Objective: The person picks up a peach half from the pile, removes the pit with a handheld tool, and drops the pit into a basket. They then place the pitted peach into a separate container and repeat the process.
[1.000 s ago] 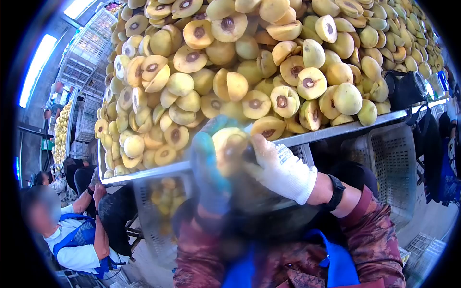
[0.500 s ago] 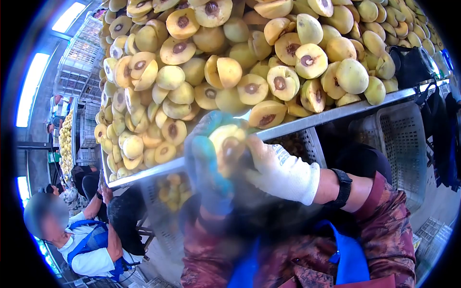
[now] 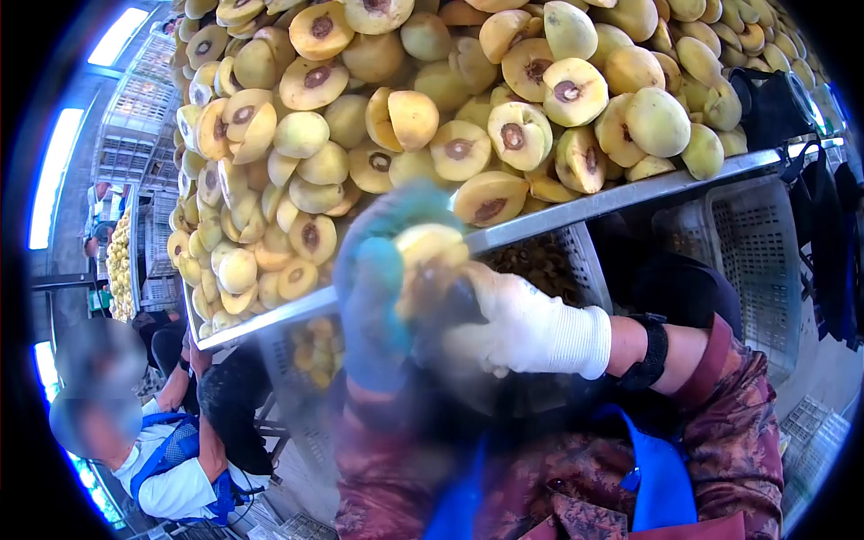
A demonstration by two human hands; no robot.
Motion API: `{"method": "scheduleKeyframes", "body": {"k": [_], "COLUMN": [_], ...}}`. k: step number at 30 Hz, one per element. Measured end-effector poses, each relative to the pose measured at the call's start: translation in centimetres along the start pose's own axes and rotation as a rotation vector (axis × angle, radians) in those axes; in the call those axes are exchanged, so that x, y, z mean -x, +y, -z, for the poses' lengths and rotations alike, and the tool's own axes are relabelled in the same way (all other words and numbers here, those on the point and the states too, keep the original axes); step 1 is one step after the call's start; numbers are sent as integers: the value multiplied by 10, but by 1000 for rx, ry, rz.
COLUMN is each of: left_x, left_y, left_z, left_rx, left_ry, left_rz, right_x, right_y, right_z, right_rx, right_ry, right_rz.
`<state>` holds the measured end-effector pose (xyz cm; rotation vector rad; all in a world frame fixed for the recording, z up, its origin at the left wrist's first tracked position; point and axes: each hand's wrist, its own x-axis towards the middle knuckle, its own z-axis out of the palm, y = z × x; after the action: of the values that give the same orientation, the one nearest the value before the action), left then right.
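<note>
1. Cut fruit: at the table's near edge, cupped by my closed left grip, apparently for steadiness; my right grip is curled beside it, contents blurred.
2. Fruit pile: far side, behind the table's rim.
3. Working room: nearer me; crate below, right.

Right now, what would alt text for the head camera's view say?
Gloved left hand holds a halved yellow fruit, the white-gloved right hand close beside it, before a metal-edged table heaped with halved fruit; a seated co-worker is at left.
</note>
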<state>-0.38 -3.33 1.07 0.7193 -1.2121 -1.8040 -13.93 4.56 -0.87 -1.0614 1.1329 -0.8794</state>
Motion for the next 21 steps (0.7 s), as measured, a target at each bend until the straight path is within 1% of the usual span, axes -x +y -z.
{"method": "scheduleKeyframes", "body": {"k": [2,3,5,8,11,15,17,19,21], "left_x": [3,-1,1,2,6,3,1,1,-2], "left_y": [-3,-16,-17,-15,-14,-15,-19,-20,-17], "left_z": [-12,-7,-6,-1,-2,-6,-2,1,3], "left_rx": [125,62,-227,-315,-299,-404,-313,-267,-265], "left_ry": [22,55,53,39,83,61,110,122,91], "left_rz": [-89,-189,-180,-107,-87,-262,-131,-80,-113], "right_x": [1,0,-6,-2,1,-1,-2,-1,1], "right_y": [-34,-28,-2,-5,-14,-12,-13,-14,-17], "right_z": [11,9,2,2,5,2,0,-4,-9], "right_rx": [-197,-124,19,-41,-164,-409,-501,-535,-561], "right_ry": [-69,-9,111,24,-66,-165,-186,-166,-133], "right_rz": [-263,-114,173,-18,-177,-231,-240,-219,-174]}}
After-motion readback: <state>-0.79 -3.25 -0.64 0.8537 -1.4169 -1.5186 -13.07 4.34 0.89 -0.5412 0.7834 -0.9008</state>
